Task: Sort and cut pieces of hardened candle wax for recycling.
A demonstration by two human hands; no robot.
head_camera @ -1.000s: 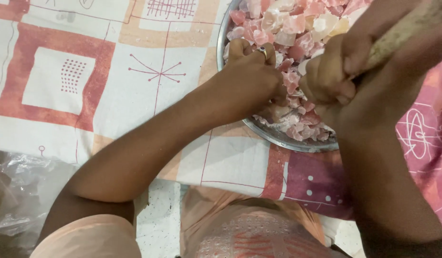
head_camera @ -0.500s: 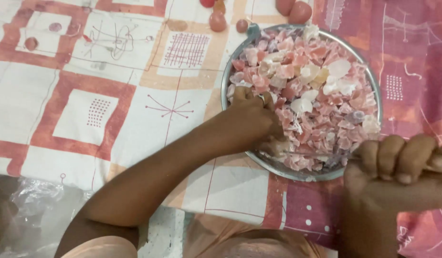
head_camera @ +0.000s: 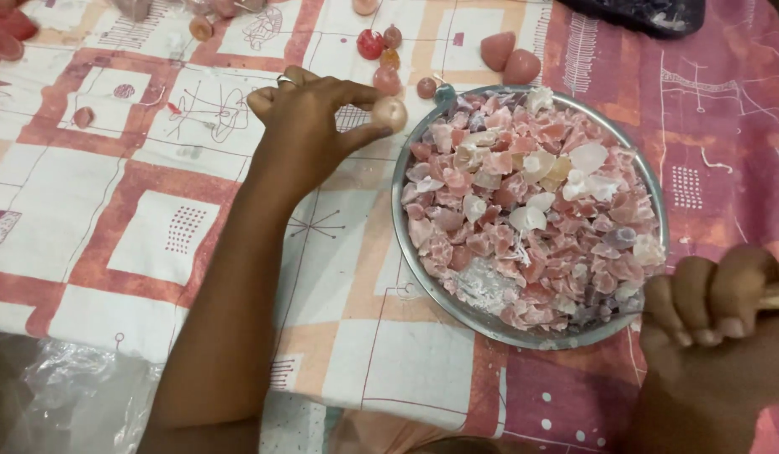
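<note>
One handle (head_camera: 776, 296), perhaps wooden, mostly hidden in right hand (head_camera: 716, 307).

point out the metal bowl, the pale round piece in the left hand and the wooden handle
metal bowl (head_camera: 404, 252), head view, left rim
pale round piece (head_camera: 390, 113), head view, its middle
wooden handle (head_camera: 776, 295), head view, exposed end

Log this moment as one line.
left hand: pinches pale round piece | right hand: grips stick | metal plate: pink chips

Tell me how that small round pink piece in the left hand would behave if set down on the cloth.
The round pink piece, pinched by the left hand, looks smooth and rounded, so it would probably roll. It seems light and rigid, perhaps slippery.
</note>
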